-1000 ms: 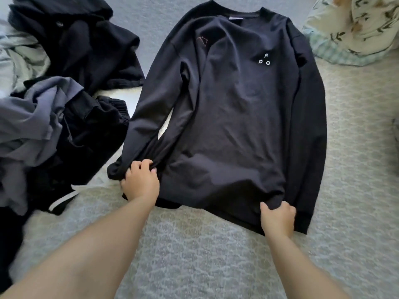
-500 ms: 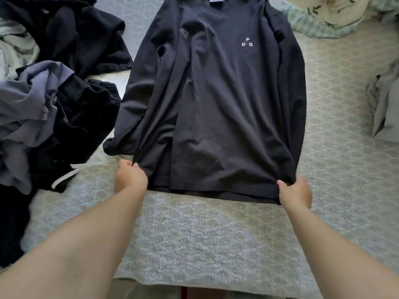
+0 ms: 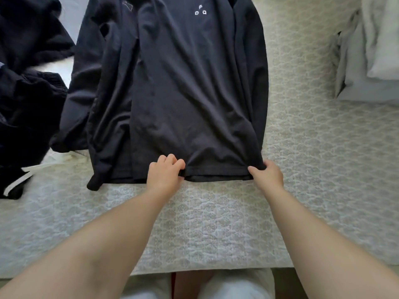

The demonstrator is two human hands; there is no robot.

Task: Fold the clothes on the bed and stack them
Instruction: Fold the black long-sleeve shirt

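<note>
A dark long-sleeved shirt [image 3: 183, 87] with a small white chest logo lies face up and flat on the bed, sleeves along its sides, hem toward me. My left hand [image 3: 165, 174] pinches the hem near its middle, fingers curled into the fabric. My right hand [image 3: 266, 174] grips the hem's right corner together with the right sleeve's cuff. The left sleeve [image 3: 77, 100] lies loose beside the body.
A heap of dark clothes [image 3: 28, 100] with a white drawstring [image 3: 19, 180] fills the left side. Pale folded fabric [image 3: 371, 61] lies at the right. The patterned bedspread [image 3: 216, 223] runs to the bed's near edge in front of my legs.
My left hand let go of the hem's left corner and moved right to the hem's middle. My right hand stayed at the right corner. The view shifted closer and lower.
</note>
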